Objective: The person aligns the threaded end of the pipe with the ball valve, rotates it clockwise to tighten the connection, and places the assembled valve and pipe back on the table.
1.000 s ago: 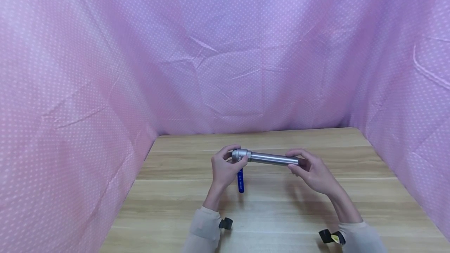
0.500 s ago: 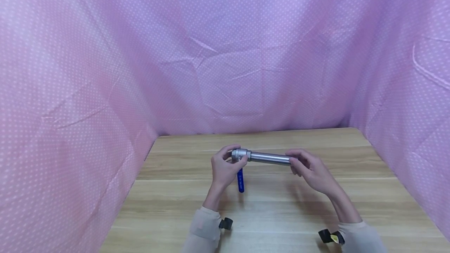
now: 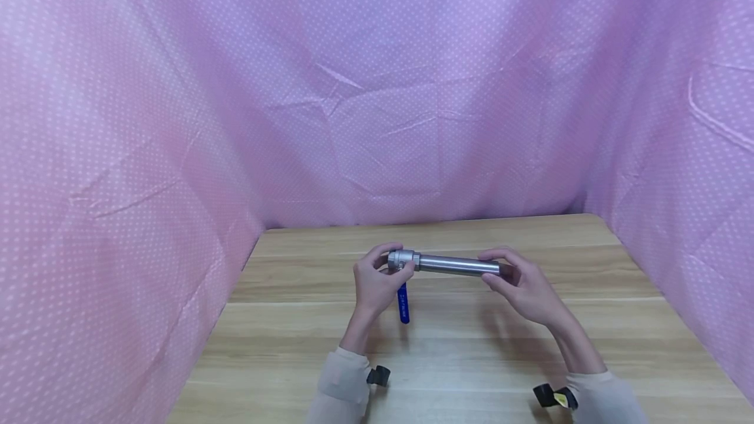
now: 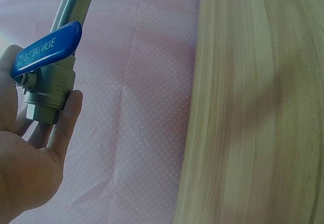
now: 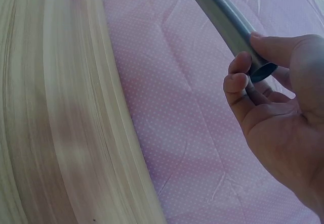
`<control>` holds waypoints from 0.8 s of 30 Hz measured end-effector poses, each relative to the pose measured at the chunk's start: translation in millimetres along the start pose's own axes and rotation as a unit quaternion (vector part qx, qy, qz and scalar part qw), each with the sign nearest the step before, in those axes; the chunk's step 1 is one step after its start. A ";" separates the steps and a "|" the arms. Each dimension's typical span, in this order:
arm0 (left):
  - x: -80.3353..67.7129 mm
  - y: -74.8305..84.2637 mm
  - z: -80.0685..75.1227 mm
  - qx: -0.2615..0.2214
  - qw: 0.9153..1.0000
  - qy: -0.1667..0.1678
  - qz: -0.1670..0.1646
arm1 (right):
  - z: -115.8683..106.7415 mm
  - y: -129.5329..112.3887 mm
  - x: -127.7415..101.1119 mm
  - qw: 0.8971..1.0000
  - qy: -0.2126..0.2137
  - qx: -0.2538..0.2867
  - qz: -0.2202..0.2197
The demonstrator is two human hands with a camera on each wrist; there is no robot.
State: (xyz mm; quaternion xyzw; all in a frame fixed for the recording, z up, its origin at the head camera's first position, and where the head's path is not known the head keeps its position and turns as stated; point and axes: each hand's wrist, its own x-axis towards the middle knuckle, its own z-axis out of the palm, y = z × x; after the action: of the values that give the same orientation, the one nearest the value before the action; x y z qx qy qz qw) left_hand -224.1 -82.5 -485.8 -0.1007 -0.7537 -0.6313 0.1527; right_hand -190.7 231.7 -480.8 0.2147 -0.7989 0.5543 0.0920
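Your right hand (image 3: pixel 524 290) has just rolled its thumb back nearward, pinching the steel tube (image 3: pixel 453 265) by its right end, seemingly a fresh grip; your left hand (image 3: pixel 375 286) pinches the ball valve (image 3: pixel 404 257) at the tube's left end, above the table (image 3: pixel 471 358).

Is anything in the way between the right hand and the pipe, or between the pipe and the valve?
Nothing visible. The right hand grips the pipe directly at its open end; the other end meets the valve, which the left hand holds. The blue handle juts out crosswise, not between them.
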 end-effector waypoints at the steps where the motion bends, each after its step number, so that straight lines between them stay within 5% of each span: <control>1: 0.0 -0.1 -0.2 0.000 1.000 0.000 0.000 | 0.1 -0.3 0.0 1.000 0.000 -0.001 0.002; 24: 0.6 1.3 -1.7 -0.001 1.000 0.000 0.004 | 2.2 0.9 1.4 1.000 -0.007 0.012 0.002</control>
State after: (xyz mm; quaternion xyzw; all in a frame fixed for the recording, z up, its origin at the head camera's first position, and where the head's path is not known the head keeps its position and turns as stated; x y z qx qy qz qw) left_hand -224.0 -83.9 -484.1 -0.1041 -0.7528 -0.6312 0.1552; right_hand -192.1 229.5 -481.8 0.2186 -0.7935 0.5620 0.0827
